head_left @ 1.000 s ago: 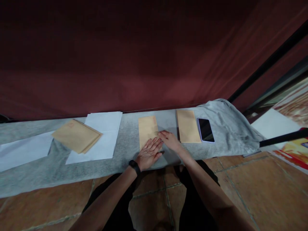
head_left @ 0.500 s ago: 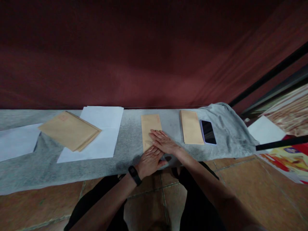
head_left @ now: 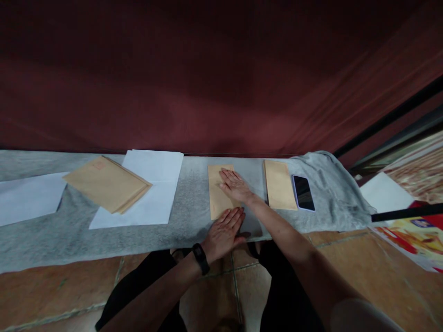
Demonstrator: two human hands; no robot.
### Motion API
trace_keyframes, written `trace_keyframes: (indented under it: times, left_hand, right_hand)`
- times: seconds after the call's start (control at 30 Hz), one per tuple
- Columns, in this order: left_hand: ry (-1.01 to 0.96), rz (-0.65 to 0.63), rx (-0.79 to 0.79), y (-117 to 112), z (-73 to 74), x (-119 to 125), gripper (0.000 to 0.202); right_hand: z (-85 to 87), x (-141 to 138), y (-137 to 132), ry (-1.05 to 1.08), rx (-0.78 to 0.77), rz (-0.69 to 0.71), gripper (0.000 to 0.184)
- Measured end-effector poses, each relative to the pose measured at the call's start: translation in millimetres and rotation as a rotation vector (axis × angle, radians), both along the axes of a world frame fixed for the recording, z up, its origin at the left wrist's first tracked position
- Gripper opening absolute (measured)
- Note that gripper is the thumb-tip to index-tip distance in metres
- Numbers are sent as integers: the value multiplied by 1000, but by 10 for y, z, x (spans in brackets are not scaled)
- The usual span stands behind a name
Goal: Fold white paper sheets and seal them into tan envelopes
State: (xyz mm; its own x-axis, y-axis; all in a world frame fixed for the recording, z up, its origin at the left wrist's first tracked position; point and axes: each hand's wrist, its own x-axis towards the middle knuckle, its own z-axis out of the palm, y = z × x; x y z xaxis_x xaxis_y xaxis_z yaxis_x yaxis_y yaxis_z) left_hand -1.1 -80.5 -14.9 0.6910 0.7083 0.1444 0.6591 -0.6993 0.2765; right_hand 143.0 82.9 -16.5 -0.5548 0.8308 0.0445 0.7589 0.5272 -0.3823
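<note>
A tan envelope [head_left: 218,191] lies lengthwise on the grey cloth [head_left: 187,210] in front of me. My right hand [head_left: 235,185] rests flat on its far half, fingers stretched out. My left hand [head_left: 224,231], with a black band on the wrist, lies flat at the envelope's near end, fingers together and extended. Neither hand holds anything.
A second tan envelope [head_left: 278,190] lies to the right, with a dark phone [head_left: 303,192] beside it. To the left, a stack of tan envelopes [head_left: 108,183] sits on white paper sheets [head_left: 148,193]. A dark red curtain hangs behind. The floor is brown tile [head_left: 62,290].
My right hand has slid away from me along the envelope, from beside my left hand to the far half. The left hand stays at the near end.
</note>
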Motion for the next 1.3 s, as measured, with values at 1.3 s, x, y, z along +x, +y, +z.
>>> trace_keyframes:
  times: [1.3]
  left_hand:
    - [109,-22,104,-177,-142,88,56]
  right_hand:
    - [11,75,-94,-109,122,205,69]
